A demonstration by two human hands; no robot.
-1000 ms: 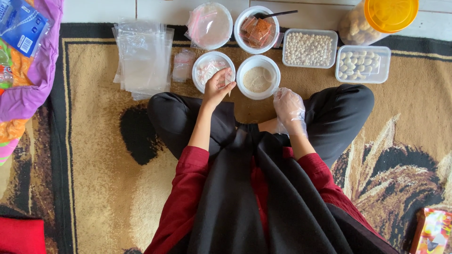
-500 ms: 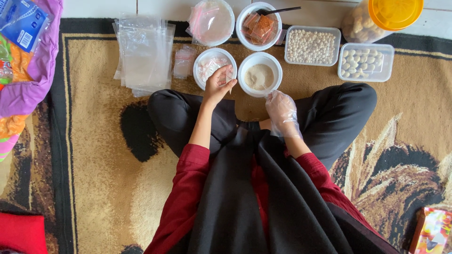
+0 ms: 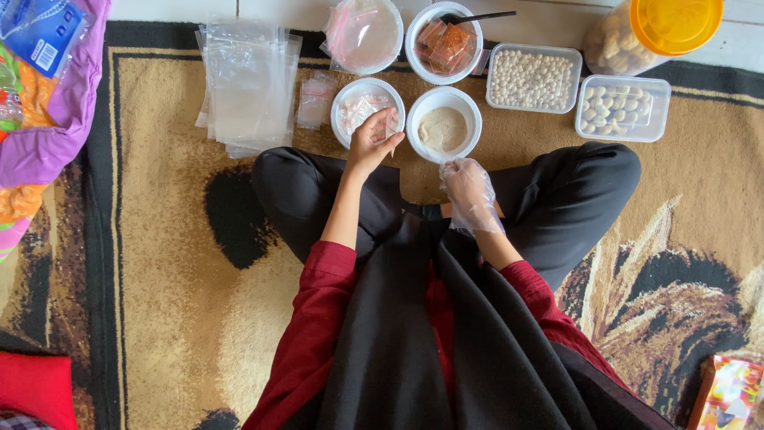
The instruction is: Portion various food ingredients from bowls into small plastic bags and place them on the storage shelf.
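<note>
The person sits cross-legged on a brown patterned rug, and the white bowl of beige powder in front of the knees serves as the landmark. The left hand is bare and reaches to the bowl just left of it, a white bowl of small clear packets; its fingers are pinched together on one small clear packet held over that bowl's near rim, though the packet is too small to tell what is in it. The right hand, covered by a thin clear plastic glove, hangs just below the powder bowl, over the lap, with fingers loosely curled and holding nothing, apart from the bowl's rim.

Directly above the powder bowl stands a white bowl of orange-brown sachets with a dark spoon handle sticking out to the right. Up and to the left of the powder bowl is a bowl covered in clear film. To its right lie two clear rectangular tubs, one of small pale balls and, farther right, one of larger white pieces. Beyond them a jar with an orange lid lies tilted. Well to the left of the powder bowl rests a stack of clear plastic bags.
</note>
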